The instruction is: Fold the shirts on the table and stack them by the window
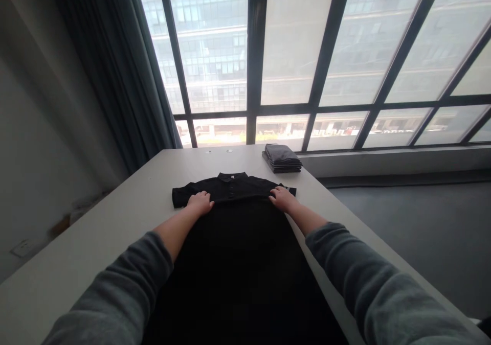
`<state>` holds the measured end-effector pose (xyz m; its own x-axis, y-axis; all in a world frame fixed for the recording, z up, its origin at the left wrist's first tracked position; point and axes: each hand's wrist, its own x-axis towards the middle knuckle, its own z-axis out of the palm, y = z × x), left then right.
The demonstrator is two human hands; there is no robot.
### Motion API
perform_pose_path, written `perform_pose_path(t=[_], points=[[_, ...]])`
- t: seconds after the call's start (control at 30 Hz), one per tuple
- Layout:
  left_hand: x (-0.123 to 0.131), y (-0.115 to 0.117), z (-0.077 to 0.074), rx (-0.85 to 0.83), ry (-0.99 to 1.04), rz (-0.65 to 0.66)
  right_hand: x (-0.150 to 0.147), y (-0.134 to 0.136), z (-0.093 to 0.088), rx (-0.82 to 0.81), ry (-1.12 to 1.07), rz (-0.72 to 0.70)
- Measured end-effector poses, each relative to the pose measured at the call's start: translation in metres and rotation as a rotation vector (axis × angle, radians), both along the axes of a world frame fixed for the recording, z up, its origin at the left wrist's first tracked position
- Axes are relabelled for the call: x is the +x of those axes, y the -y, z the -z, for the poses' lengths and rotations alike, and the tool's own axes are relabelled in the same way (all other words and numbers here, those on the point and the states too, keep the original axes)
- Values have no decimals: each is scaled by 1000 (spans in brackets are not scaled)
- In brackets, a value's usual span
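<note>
A black short-sleeved polo shirt (238, 253) lies spread on the white table, collar toward the window and its body running down to the bottom edge of the view. At its left side, just inside the left sleeve, my left hand (201, 202) has its fingers curled on the fabric. My right hand (283, 199) is closed on the cloth at the opposite side, beside the right sleeve. Between the two hands a fold or edge of fabric runs across the chest, below the buttons.
Near the far right corner of the white table (126, 217) sits a stack of folded dark garments (283, 159). A dark curtain (111, 69) hangs at the left, and large windows rise behind the table. Grey floor shows at the right.
</note>
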<state>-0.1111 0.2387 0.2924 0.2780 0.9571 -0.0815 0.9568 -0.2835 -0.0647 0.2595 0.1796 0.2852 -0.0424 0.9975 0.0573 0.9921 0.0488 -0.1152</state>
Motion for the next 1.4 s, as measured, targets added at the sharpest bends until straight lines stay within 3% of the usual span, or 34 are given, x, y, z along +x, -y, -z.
perform_pose_path(t=[0.13,0.23,0.33,0.57,0.73,0.87,0.97,1.2,1.4], points=[[5,-58,12,-54,-5,-126,-6,-44,16,-63,-31,63],[-2,-88,26,-116,5,-259,-8,-69,29,-194,-53,168],[-12,-108,37,-141,63,-344,-6,-88,37,-280,-69,236],[-22,-136,44,-146,150,-407,-4,-120,37,-275,-81,200],[-39,-146,56,-55,180,-392,-1,-125,42,-251,-82,196],[-72,-149,64,-14,181,-586,1,-123,44,-191,-107,201],[-99,-148,65,0,163,-640,1,-121,45,-176,-98,216],[-146,-127,63,87,161,-506,2,-124,47,-180,-96,222],[-165,-122,67,100,180,-451,15,-124,48,-186,-114,267]])
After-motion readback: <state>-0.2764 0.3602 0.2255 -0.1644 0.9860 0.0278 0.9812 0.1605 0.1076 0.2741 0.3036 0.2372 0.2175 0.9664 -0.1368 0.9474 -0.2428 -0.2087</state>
